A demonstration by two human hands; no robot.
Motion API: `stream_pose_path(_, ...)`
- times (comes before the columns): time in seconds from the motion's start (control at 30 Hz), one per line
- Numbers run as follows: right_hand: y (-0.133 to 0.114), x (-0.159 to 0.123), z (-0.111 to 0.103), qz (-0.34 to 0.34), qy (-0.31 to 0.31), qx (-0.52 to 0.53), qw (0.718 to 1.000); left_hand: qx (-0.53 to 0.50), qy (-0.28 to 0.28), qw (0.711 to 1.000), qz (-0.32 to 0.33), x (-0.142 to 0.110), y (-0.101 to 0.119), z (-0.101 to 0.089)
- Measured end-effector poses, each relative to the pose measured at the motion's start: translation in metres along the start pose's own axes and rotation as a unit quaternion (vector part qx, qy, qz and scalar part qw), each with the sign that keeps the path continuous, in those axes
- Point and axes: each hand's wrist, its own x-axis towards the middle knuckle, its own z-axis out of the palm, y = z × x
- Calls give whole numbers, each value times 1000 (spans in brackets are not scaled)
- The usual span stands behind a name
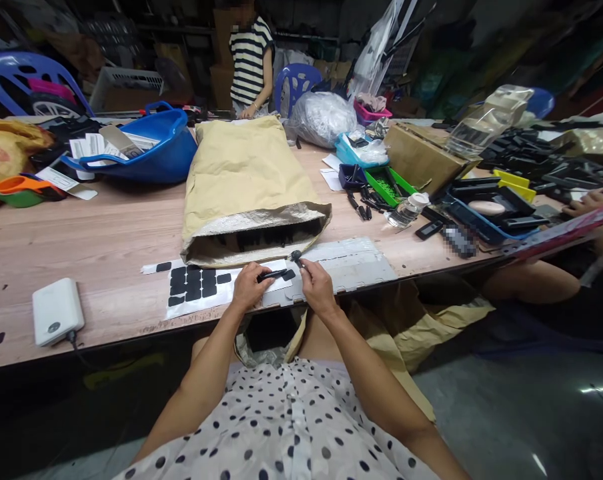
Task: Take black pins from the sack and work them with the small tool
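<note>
My left hand is closed on a slim black piece, which points to the right. Between the thumb and fingers of my right hand is a small dark piece with a rounded end; its kind is too small to make out. A white sheet bearing several black rounded-square stickers lies just left of my left hand. Under and beside my right hand is a flat grey board. Directly beyond both hands, a large yellow-brown paper bag lies with its lined mouth facing me and dark contents inside.
A white power bank with a cable sits at the left front edge. Farther back are a blue basin, a green tray, a small clear bottle and a cardboard box. Another person stands across the table.
</note>
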Motion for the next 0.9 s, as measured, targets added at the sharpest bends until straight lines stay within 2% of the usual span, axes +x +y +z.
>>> stream_pose_path(0.1,-16,-8,0,-13,-22,38,999,3,3,1000,1,0,0,1)
stream_pose_path(0.23,-30,-14,-1,-31,-30,28,999,9,10,1000,6,0,1,3)
stream_pose_path(0.4,-36,-16,-2,-23,-54,-11,998,0,17,1000,8,0,1,5)
stream_pose_path(0.57,-44,-15,-4,-39,-38,23,998,-8,17,1000,12,1,1,5)
stream_pose_path(0.67,-49,-17,1,-53,-50,28,997,-3,11,1000,6,1,2,3)
stream_pose_path(0.77,-48,-19,8,-47,-71,16,996,-2,8,1000,-3,1,3,2)
stream_pose_path(0.9,-34,-10,6,-45,-55,-7,997,-6,9,1000,0,0,5,2)
